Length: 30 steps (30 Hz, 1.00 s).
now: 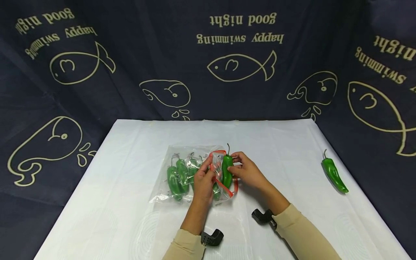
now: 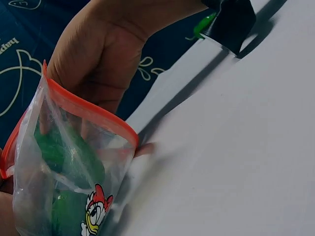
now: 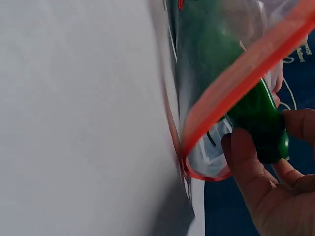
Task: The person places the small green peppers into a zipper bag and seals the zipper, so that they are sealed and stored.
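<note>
A clear plastic bag [image 1: 162,187] with a red-edged mouth lies on the table, several green peppers [image 1: 173,180] inside it. My left hand [image 1: 203,180] grips the bag near its mouth. Between the thumb and fingers of my right hand [image 1: 248,171] is a green pepper [image 1: 227,169], stem upward, at the bag's opening. In the right wrist view this pepper [image 3: 258,118] is partly inside the red rim [image 3: 236,91]. The left wrist view shows a cartoon duck print on the bag [image 2: 96,214]; the left fingers are mostly hidden there.
Another green pepper [image 1: 334,175] lies at the table's right side. A white cloth covers the table [image 1: 276,144]. Behind it hangs a dark blue curtain [image 1: 175,43] with fish and whale drawings. Black camera mounts [image 1: 212,238] sit at both wrists.
</note>
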Available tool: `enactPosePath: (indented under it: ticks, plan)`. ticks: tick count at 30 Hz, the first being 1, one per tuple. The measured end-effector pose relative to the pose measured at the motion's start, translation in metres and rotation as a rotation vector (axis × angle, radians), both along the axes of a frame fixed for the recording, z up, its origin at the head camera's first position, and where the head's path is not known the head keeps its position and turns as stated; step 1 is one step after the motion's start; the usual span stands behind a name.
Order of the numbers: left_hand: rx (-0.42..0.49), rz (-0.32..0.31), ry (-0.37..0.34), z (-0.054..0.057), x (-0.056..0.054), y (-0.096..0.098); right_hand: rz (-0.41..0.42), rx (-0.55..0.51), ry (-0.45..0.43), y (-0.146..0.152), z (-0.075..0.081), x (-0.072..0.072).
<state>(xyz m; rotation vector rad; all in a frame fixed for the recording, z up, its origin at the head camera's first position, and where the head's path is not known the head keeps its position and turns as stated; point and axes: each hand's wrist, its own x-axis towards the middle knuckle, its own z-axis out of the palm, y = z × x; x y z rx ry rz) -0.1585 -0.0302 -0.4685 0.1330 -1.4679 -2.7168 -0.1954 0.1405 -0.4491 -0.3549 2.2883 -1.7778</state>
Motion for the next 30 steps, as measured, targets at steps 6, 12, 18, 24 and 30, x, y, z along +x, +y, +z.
enactPosePath:
  ticks: [6,12,18,24,30]
  plan:
    - [-0.015,-0.008,0.004,0.0,0.0012,-0.0007,0.027,0.076,-0.011,-0.0039,-0.0052,0.0037]
    - [-0.013,-0.013,0.018,0.0009,0.0028,-0.0009,0.028,0.166,0.006,-0.004,-0.0049,0.0064]
    - [-0.015,-0.013,0.02,0.001,0.0024,-0.0008,0.022,0.217,0.021,-0.0022,-0.0039,0.0078]
    - [-0.016,-0.02,0.033,0.0007,0.002,-0.0013,0.013,0.201,0.043,-0.0043,-0.003,0.0101]
    - [-0.007,-0.03,0.048,0.001,0.0024,-0.002,0.007,0.186,0.031,-0.009,-0.006,0.0102]
